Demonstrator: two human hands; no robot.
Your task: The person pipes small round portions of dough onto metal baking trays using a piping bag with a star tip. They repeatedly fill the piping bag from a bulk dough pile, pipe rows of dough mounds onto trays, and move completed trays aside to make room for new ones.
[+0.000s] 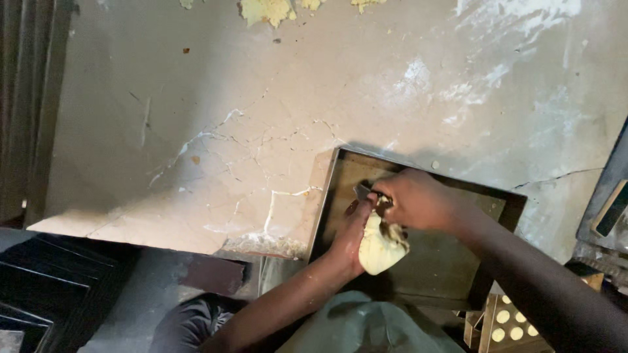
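Both hands are working over a dark rectangular metal baking tray (340,171): the left hand (353,238) is cupping a pale yellow, dough-filled piping bag (379,247) from below, while the right hand (413,199) is clenching tightly around its twisted top. The tray is resting on a cracked, flour-dusted grey stone worktop (261,104), and the bag is hanging just above the tray's bare floor.

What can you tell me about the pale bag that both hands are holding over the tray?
The bag is pale yellow, soft and bulging, seemingly full of dough or batter. Its top is gathered and dark-smeared. The right hand grips that top from above; the left hand cups its side. It hangs over the dark metal tray.
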